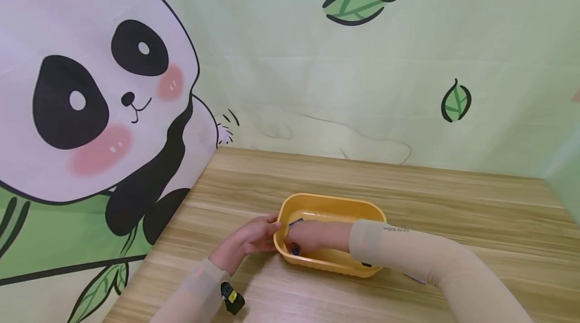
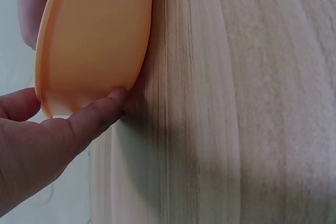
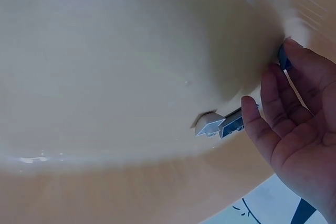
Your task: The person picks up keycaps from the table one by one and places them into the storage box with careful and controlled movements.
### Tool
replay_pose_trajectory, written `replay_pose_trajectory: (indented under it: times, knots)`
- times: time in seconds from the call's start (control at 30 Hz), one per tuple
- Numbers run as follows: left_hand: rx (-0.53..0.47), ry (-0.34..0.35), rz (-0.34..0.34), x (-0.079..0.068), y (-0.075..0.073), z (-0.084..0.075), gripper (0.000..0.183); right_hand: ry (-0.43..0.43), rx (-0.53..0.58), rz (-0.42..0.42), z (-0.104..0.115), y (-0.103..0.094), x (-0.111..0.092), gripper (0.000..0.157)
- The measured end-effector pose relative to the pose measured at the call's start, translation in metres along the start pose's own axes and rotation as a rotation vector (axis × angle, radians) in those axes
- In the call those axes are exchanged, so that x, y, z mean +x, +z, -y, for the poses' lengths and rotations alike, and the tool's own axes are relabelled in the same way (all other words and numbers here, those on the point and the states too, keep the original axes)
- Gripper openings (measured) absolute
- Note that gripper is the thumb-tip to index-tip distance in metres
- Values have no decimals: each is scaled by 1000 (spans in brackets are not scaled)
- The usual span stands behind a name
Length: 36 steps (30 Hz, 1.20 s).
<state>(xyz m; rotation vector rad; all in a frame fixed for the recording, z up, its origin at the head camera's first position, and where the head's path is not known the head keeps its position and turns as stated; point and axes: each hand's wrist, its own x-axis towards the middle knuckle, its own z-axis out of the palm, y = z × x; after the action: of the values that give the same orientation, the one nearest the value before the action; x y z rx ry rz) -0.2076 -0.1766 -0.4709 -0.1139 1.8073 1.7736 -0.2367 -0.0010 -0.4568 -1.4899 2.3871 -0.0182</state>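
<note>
A yellow-orange plastic tub (image 1: 335, 203) stands on the wooden table. My left hand (image 1: 251, 237) holds its left end, one digit over the rim and another along the outer wall, as the left wrist view shows. My right hand (image 1: 310, 236) reaches down inside, at the tub's left end. In the right wrist view, the thumb and a finger of that hand (image 3: 299, 114) pinch a small dark blue piece (image 3: 284, 56) close to the wall. Beside the fingers lie a pale toy brick (image 3: 209, 124) and a blue toy brick (image 3: 231, 123).
A small black block toy (image 1: 233, 299) with a yellow patch stands on the table by my left sleeve. A thin bluish thing (image 1: 414, 278) lies right of the tub, partly under the right arm. A printed panda backdrop (image 1: 136, 86) borders the table's left and back.
</note>
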Motion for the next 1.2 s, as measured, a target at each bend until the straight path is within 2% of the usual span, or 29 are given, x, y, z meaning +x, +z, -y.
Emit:
replay_pose_trajectory:
  times: [0.4,0.67,0.97,1.2]
  knots:
    - [-5,0,6,0,1,0,55,16,2,28,0,-2,2,10]
    - [8,9,17,1,-1,2,55,24,-4,47,4,-5,1,6]
    - [16,20,16,1,-2,2,55,77,12,31,3,-25,-8,21]
    - [10,13,6,1,-1,1,55,46,48,13,-1,-42,-18,22]
